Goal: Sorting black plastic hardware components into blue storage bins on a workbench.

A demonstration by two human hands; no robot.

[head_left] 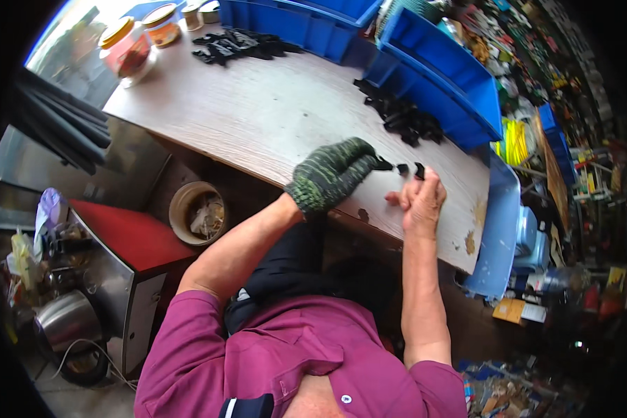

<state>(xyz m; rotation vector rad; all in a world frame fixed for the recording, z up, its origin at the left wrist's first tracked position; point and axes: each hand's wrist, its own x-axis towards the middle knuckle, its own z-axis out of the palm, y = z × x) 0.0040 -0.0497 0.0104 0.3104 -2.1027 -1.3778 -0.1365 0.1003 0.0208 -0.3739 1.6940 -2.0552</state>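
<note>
My left hand (334, 171) wears a dark green and black knitted glove and reaches over the near part of the table. Its fingers are pinched together, with a small black piece (383, 165) at their tips. Bare and curled, my right hand (423, 202) is just to the right, its fingers closed on another small black part (419, 171). A further black bit (403, 169) shows between the two hands; whether it joins the pieces I cannot tell. Beyond my hands, a heap of similar black pieces (404, 118) lies by the blue bins.
The pale table (258, 90) holds another black pile (240, 46) and jars (125, 45) at far left. Blue bins (446, 70) line its far side. A pale blue tub (494, 230) stands right, a bucket (198, 212) and red-topped cabinet (129, 233) left.
</note>
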